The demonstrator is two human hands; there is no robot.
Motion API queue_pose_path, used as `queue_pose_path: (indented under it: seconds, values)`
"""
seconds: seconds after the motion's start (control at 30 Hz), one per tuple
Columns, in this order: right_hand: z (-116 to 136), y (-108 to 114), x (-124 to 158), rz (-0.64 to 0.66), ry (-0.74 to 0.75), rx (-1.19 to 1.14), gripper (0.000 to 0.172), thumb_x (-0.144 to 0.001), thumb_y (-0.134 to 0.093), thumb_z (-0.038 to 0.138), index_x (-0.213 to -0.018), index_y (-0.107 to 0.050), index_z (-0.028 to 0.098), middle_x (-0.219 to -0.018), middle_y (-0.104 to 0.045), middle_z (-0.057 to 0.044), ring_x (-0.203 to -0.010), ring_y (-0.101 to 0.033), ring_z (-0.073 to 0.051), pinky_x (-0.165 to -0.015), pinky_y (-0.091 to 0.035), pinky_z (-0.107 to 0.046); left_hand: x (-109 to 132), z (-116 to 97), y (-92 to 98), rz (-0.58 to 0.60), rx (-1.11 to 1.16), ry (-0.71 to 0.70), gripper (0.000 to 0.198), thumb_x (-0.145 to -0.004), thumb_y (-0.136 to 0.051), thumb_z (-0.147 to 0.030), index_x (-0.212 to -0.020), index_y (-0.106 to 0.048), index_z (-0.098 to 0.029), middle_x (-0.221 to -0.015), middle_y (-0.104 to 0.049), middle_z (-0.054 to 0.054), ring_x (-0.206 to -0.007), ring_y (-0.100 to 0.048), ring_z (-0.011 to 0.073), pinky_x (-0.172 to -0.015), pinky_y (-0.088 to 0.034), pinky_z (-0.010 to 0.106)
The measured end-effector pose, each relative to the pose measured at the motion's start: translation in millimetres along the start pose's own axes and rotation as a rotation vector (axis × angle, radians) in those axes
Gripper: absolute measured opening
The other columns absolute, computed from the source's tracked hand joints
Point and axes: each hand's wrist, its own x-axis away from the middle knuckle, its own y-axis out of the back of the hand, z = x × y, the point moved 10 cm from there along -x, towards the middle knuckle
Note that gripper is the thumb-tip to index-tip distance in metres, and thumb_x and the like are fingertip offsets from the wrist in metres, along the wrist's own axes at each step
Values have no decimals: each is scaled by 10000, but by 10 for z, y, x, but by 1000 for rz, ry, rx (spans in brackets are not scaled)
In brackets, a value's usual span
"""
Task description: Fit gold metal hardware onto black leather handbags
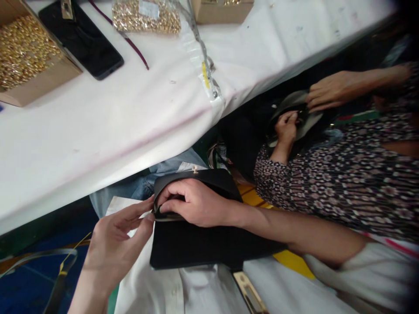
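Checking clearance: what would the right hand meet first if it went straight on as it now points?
Likely the black bag, at the end the left hand holds; depth inside is unclear.

1. In front of you, a white cloth point(98, 126) is covering the table, its near edge slanting upward to the right.
2. At your far left, an open cardboard box point(54, 85) is holding gold-coloured metal pieces point(24, 50).
3. Just beside it, a black smartphone point(94, 54) is lying.
4. Farther right, a dark red cord point(139, 54) is trailing near a labelled clear plastic bag point(147, 22).
5. Beyond, a second cardboard box point(225, 14) is standing, partly out of view.
6. A narrow strip bearing a yellow patch point(205, 75) is running toward the near edge.
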Motion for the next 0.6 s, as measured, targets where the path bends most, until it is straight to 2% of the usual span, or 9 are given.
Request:
queue_pose_path:
  seconds: [0.23, 0.6]
  values:
    - [45, 27, 9, -101, 27, -63, 79, -1001, -772, 155, -974, -828, 204, -1027, -845, -8, -977, -775, -176, -931, -574, -268, -18, -37, -47, -11, -19, -22, 472, -948, -846, -506, -1251, -852, -144, -1149, -880, 134, -1029, -853, 295, -893, -692, 304]
    - [0, 67, 23, -135, 31, -96, 64, -975, -824, 187, -985, -876, 223, -1012, -859, -6, -985, -792, -191, -956, -590, -280, -11, -62, -73, 10, 20, -25, 434, -985, -804, -472, -1292, -849, -169, -1186, -876, 125, -1086, -843, 304, -918, -692, 330]
